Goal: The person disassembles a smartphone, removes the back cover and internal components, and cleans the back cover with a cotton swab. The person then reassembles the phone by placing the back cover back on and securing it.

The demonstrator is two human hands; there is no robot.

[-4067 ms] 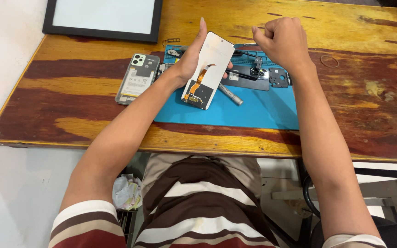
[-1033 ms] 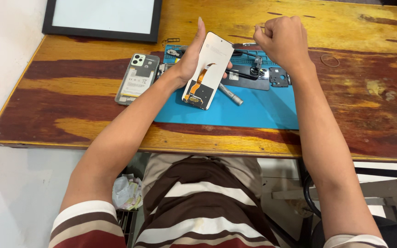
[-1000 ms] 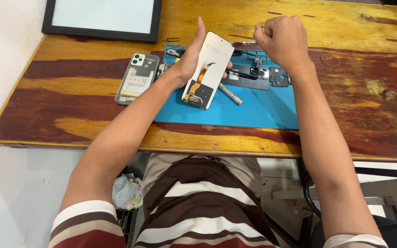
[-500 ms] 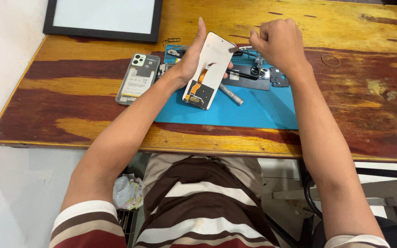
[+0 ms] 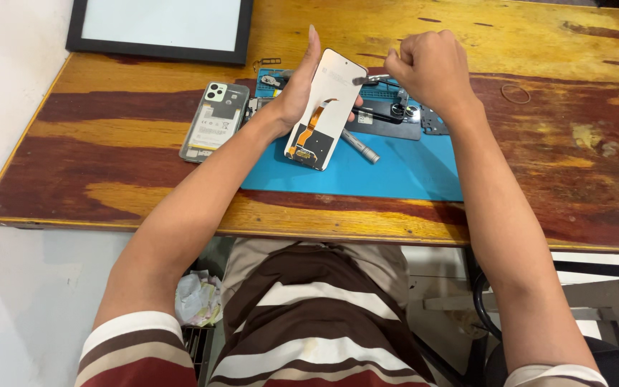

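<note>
My left hand (image 5: 296, 92) holds a white phone screen panel (image 5: 326, 107) upright, its lower end resting on the blue work mat (image 5: 395, 172); an orange flex cable runs down its back. My right hand (image 5: 428, 68) is closed around a thin metal tool (image 5: 367, 79) whose tip touches the panel near its top right edge. An opened phone body (image 5: 213, 122) with its battery showing lies left of the mat. A dark phone part (image 5: 385, 115) and a metal screwdriver (image 5: 360, 146) lie on the mat behind the panel.
A black-framed white board (image 5: 159, 25) lies at the back left of the wooden table (image 5: 109, 172). A rubber band (image 5: 516, 93) sits to the right. Crumpled paper (image 5: 196, 297) is in a bin under the table. A chair frame (image 5: 596, 287) stands lower right.
My right hand has moved left toward the panel, and the tool tip now touches the panel's top edge. My left hand and the panel stay in place.
</note>
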